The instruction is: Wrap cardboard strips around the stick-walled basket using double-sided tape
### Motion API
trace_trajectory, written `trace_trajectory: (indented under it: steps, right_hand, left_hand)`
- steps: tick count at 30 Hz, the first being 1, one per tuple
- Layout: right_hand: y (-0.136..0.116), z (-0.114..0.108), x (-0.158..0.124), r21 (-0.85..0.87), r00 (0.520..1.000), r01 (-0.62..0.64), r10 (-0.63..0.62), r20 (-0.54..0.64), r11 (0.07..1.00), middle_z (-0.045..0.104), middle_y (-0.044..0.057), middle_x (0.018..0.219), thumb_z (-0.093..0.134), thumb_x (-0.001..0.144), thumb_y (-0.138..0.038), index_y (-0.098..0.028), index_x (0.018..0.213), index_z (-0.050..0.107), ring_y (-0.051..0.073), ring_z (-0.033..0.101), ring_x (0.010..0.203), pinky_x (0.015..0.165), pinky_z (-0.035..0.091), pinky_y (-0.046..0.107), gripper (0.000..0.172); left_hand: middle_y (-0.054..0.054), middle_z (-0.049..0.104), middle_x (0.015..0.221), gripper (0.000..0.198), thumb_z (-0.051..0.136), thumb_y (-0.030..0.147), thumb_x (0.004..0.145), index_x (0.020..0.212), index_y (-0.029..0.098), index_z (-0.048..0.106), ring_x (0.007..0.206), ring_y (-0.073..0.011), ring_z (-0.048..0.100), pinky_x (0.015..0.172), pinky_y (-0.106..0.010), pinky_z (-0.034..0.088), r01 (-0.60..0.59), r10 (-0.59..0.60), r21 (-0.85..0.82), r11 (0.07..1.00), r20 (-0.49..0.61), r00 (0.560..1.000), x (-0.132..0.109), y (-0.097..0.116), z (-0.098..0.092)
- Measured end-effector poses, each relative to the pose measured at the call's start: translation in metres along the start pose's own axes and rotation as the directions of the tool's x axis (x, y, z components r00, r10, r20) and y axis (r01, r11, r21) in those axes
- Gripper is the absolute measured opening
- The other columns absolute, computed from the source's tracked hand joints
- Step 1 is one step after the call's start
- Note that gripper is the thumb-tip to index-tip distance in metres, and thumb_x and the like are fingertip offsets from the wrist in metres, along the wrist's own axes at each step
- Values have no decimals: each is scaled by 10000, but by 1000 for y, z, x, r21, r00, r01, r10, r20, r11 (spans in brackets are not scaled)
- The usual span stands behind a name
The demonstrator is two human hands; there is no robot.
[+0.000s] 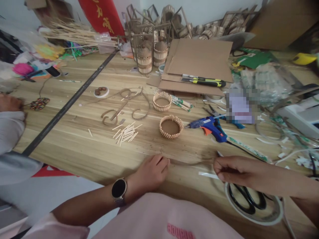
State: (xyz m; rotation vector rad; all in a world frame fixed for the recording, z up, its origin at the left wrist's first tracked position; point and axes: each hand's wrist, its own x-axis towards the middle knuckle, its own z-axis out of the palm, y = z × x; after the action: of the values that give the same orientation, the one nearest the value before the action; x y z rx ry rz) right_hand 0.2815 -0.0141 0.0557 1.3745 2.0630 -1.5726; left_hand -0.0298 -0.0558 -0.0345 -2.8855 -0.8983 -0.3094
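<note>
A thin brown strip (190, 163) runs along the front of the table between my two hands. My left hand (154, 171), with a watch on its wrist, is closed on its left end. My right hand (230, 169) is closed around the other end, fingers pressed together. Under the right hand lie black-handled scissors (249, 200), partly hidden, their handles over a white tape roll (279, 212). A short white strip (206, 174) lies beside the right fingers. Beyond the hands sit two small round baskets of wooden sticks, the nearer basket (171, 127) and the farther basket (161, 102).
A blue glue gun (208, 127) points at the nearer basket. Loose sticks (126, 133) and curled brown strips (109, 118) lie left. Cardboard sheets (199, 59) with cutters (204, 81) and finished stick buckets (144, 61) stand behind. Another person's hand (10, 103) rests at far left.
</note>
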Motion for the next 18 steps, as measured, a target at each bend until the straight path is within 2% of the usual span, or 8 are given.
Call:
trace_trajectory:
  steps: [4,8,11,13,16,18]
  right_hand:
    - [-25,1,-2,90,999,-7,2,53,996,430,-24,694,514,913,-492,-216,752,527,143,396,652,582,338,251,320]
    - [-50,15,24,243,988,49,-82,130,969,419,-39,681,567,853,-482,-210,729,494,125,384,640,586,327,243,307]
    - [-49,30,53,355,987,61,-110,121,933,476,-37,692,578,828,-482,-204,749,497,118,417,648,604,338,242,301]
    - [-42,36,67,390,989,40,-93,117,920,476,-46,681,585,816,-520,-201,773,504,102,393,600,557,312,233,332]
    - [-33,37,72,396,991,-18,-37,132,918,400,-76,645,605,784,-583,-204,785,501,79,307,523,473,251,218,394]
    - [-32,34,69,380,990,-40,-16,143,924,377,-78,647,610,775,-583,-203,780,501,78,302,523,457,256,210,395]
  left_hand:
    - [-180,697,1051,327,372,84,982,1211,18,596,945,-235,627,779,-347,545,-3,7,50,999,-79,997,-12,9,8]
    - [-191,706,1106,301,421,84,966,1171,40,637,971,-239,642,770,-327,541,6,4,76,997,-132,991,-17,16,12]
    - [-181,714,1142,285,427,95,970,1121,67,667,1003,-239,649,793,-323,548,39,-27,69,997,-172,985,-21,19,13]
    - [-190,697,1199,299,420,94,969,1142,70,662,1059,-246,646,823,-328,547,38,-28,63,997,-156,987,-26,20,14]
    - [-206,649,1297,331,419,107,972,1231,63,620,1162,-253,618,863,-327,538,30,-25,47,998,-102,994,-34,21,16]
    - [-194,639,1320,329,426,131,981,1248,74,610,1183,-243,612,877,-316,535,36,-33,35,999,-83,996,-38,23,17]
